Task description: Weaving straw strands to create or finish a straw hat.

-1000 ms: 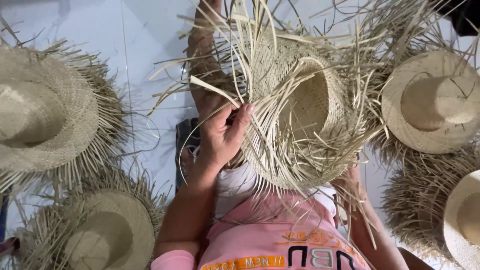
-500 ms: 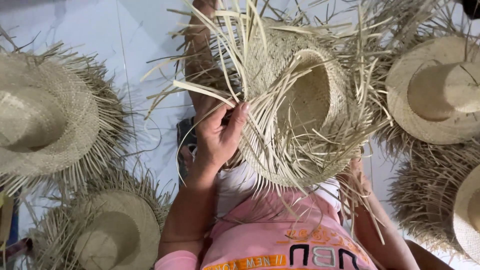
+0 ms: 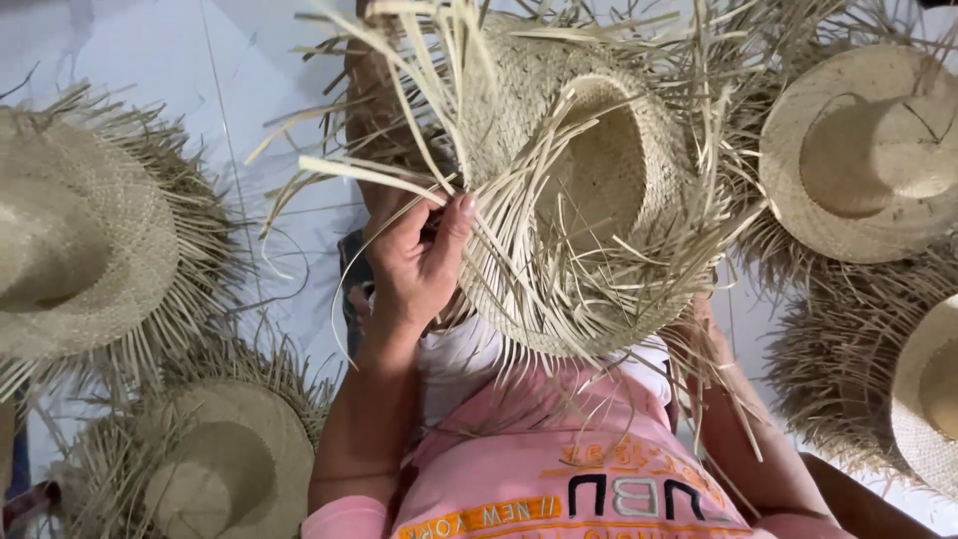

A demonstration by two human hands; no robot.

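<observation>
An unfinished woven straw hat (image 3: pixel 599 180) with long loose strands sticking out all around is held over my lap, its hollow crown facing up toward me. My left hand (image 3: pixel 414 265) grips its left edge, thumb pressed on the strands at the rim. Of my right hand (image 3: pixel 711 334) only a small part shows, under the hat's lower right edge and behind hanging strands; it seems to support the hat, but its grip is hidden. My pink shirt (image 3: pixel 559 479) fills the bottom middle.
Other fringed straw hats lie on the pale tiled floor (image 3: pixel 249 60): one at the left (image 3: pixel 80 240), one at the lower left (image 3: pixel 220 469), one at the upper right (image 3: pixel 868 150), another at the right edge (image 3: pixel 918 389).
The hat has tilted and come a little closer to the camera. My left hand has shifted its hold along the rim, thumb now up on the strands.
</observation>
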